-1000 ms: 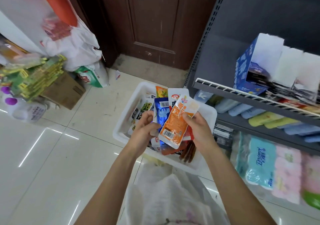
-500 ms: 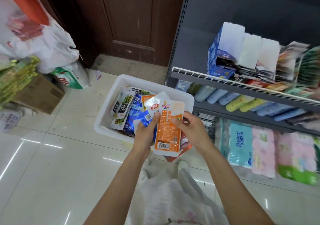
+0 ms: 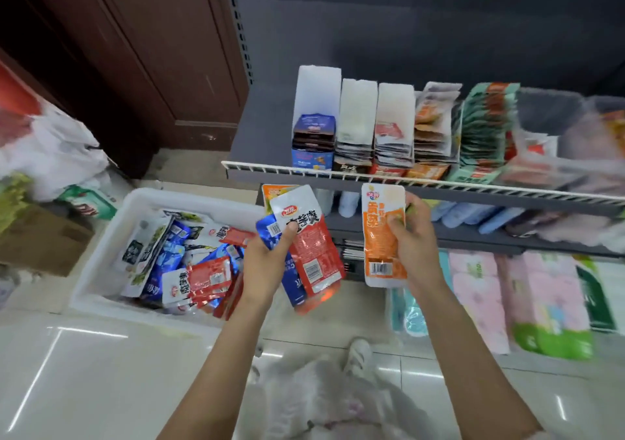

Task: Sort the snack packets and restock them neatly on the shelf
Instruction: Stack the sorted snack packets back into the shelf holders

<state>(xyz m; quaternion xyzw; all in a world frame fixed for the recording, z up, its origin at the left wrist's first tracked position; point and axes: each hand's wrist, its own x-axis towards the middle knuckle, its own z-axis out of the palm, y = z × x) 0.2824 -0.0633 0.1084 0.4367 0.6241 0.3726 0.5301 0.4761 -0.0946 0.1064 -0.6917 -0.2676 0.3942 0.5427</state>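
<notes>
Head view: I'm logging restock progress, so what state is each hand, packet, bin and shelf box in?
left hand: grips a fan of packets, red-and-white packet on top.
right hand: pinches one orange packet, upright, apart from the fan.
white bin: on the floor, holds loose mixed packets.
shelf boxes: upright in a row, partly filled.

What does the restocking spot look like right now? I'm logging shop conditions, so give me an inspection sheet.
Surface: glossy tiled floor; wire-edged shelf.
Job's things: orange packet in right hand; red packet fanned with a blue one in left hand; more packets in white bin; display boxes on the shelf.
Clutter: cardboard box, plastic bags.
Hands: both holding packets.
Cables: nothing seen.
Surroundings: brown door.
</notes>
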